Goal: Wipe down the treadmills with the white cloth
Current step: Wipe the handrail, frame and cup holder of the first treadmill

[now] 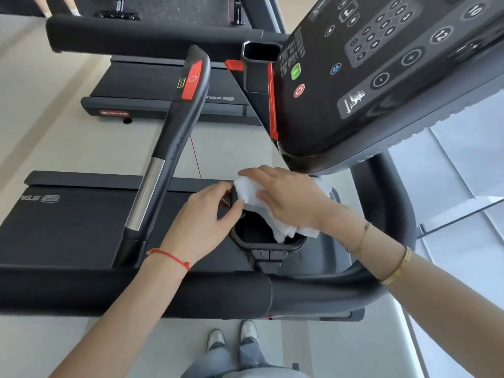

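Note:
A white cloth lies bunched over the far rim of a black cup holder on the near treadmill. My right hand presses flat on the cloth with straight fingers, just under the console. My left hand is beside it, thumb and fingers pinching a small dark part at the cup holder's left rim, touching the cloth's edge. Part of the cloth hangs into the holder.
A black handrail with a red stop button and silver section rises left of my hands. A second treadmill stands beyond. A thin red cord hangs between them. My shoes stand on pale floor below the front bar.

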`<state>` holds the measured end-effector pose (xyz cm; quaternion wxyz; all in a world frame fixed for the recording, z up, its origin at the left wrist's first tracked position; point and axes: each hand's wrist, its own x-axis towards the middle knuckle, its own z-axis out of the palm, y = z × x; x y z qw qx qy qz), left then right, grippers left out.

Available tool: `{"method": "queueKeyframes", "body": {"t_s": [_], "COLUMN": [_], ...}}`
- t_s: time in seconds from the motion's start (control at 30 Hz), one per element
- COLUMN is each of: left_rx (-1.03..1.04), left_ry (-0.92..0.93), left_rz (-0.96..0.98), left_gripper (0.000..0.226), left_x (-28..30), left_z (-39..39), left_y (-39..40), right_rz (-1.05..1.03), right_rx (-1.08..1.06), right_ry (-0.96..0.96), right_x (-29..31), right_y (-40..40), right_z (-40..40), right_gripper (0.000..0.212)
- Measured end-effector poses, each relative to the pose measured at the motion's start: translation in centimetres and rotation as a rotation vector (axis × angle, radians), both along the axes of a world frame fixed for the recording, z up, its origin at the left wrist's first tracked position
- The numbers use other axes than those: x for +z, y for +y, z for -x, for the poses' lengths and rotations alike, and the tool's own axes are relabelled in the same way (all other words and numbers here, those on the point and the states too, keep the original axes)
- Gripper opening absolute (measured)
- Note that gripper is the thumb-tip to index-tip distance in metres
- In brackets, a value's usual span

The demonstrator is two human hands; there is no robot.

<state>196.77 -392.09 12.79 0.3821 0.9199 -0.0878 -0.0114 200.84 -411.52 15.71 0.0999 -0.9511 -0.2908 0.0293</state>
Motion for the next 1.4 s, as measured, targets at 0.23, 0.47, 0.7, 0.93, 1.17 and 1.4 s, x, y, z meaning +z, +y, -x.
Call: {"method": "queueKeyframes", "body": {"t_s": [0.23,0.47,0.7,0.93,1.17,1.4], "left_rx": [-0.011,-0.030,-0.022,-0.030,-0.029,-0.037], "left_ry": [0.011,0.031,0.006,0.003,-0.025,-0.041], "left_rz": [0.013,0.023,0.039,0.043,0.031,0.034], "left_gripper": [0.041,0.046,0.041,0.039,0.027,0.028], "left_x": [0.0,-0.3,-0.2,-0.3,-0.5,-0.6], "left_z": [0.0,-0.2,-0.2,-0.4,-0.5,-0.4], "left_y": [0.1,0.2,0.1,0.2,0.1,0.2], "right_rz": [-0.166,-0.217,-0.084,-0.226,-0.320,-0.469], "right_rx": [-0.122,-0.118,-0.099,-0.339,-0.393,-0.487], "right_ry": [0.092,0.086,-0.010,0.219,0.289,0.340], "right_x": [-1.0,-0.9,-0.8,-1.2,-0.8,-1.9], "right_y": [-2.1,-1.6,-0.4,-2.2,-1.5,-1.9], "right_z": [2.2,1.8,0.6,4.0,2.1,6.1], "right_gripper": [0.063,0.061,0.047,0.065,0.049,0.068]}}
